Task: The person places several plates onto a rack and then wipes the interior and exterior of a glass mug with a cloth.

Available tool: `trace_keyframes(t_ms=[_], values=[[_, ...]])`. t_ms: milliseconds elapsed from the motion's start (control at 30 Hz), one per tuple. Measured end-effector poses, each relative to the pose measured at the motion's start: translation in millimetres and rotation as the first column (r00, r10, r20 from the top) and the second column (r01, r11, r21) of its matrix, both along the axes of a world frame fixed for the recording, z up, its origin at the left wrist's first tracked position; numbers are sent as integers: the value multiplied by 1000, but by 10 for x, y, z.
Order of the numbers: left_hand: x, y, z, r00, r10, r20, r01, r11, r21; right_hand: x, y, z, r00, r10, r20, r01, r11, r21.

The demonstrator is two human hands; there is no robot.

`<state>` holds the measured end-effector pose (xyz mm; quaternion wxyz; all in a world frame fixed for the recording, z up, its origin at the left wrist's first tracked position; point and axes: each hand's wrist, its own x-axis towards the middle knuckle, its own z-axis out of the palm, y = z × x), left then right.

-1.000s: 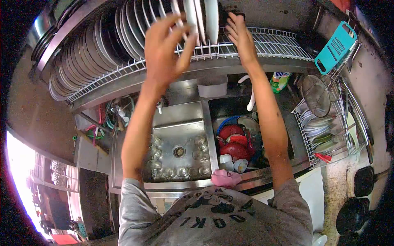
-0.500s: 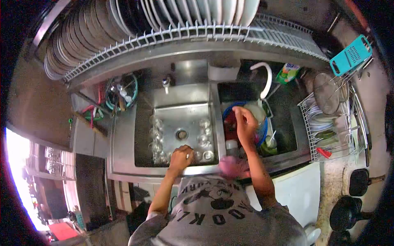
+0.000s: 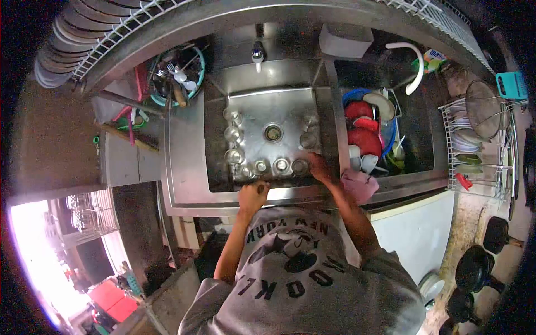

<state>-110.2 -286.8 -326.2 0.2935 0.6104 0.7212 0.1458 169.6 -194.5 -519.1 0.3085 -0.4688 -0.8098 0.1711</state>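
Several clear glasses stand along the left, right and front sides of the steel sink (image 3: 262, 111), around its drain (image 3: 273, 133). At the sink's front edge my left hand (image 3: 254, 195) is closed, and what it holds, if anything, is too small to make out. My right hand (image 3: 320, 167) is inside the front right corner, beside a glass (image 3: 300, 166); motion smears its fingers. A pink cloth or sponge-like thing (image 3: 359, 186) lies on the rim near my right forearm. In the right basin, a blue basin (image 3: 357, 95) holds red dishes (image 3: 365, 139).
A faucet (image 3: 258, 54) rises behind the sink, and a white curved spout (image 3: 416, 67) stands over the right basin. A cutlery basket (image 3: 176, 75) is at the left. Plates fill a rack (image 3: 463, 139) at the right. Pans (image 3: 474, 268) are at the lower right.
My right hand has gone from above the blue basin to the front right corner of the sink. The view has shifted, so the upper plate rack shows less. My left hand stays closed near the front edge.
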Motion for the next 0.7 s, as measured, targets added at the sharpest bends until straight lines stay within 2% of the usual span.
trace_keyframes(t_ms=[33, 67, 100, 133, 167, 200, 267, 333, 400, 467, 500, 600, 700], values=[[-99, -11, -23, 999, -28, -18, 28, 999, 21, 81, 51, -285, 1000, -7, 0, 7, 1000, -13], [-192, -33, -40, 998, -56, -39, 58, 998, 40, 160, 69, -502, 932, 41, 359, 40, 976, -215], [-245, -30, -25, 992, -63, -113, 68, 997, 34, 177, 62, -684, 742, 161, 650, 137, 914, -383], [-323, -25, -68, 991, -71, -116, 75, 997, 29, 131, 62, -844, 745, 159, 647, 143, 911, -388], [-414, -40, -137, 993, -88, -77, 91, 995, 50, 66, 75, -955, 868, -88, 489, 311, 864, -397], [-508, -62, -202, 994, -105, -39, 107, 992, 69, 13, 75, -1059, 886, -348, 307, 457, 773, -441], [-643, 3, -168, 991, -128, -32, 129, 991, 29, -70, 130, -1070, 892, -358, 275, 449, 775, -446], [-778, 46, -95, 978, -171, -122, 149, 974, -169, -167, 323, -1107, 905, -369, 213, 426, 786, -448], [-997, 11, -340, 983, -165, -81, 158, 983, -89, -233, 514, -1113, 915, -376, 145, 400, 805, -438], [-1120, 78, -305, 981, -178, -75, 160, 966, -202, -391, 690, -1135, 923, -378, 76, 372, 823, -429], [-1135, 79, -288, 989, -142, -41, 135, 979, -150, -391, 719, -1123, 925, -379, 41, 360, 833, -421], [-1177, 137, -158, 993, -108, -47, 99, 981, -168, -458, 798, -1152, 925, -377, -44, 325, 847, -421], [-1259, 144, -275, 981, -185, -61, 171, 967, -189, -329, 641, -1119, 920, -376, -110, 302, 860, -412]])
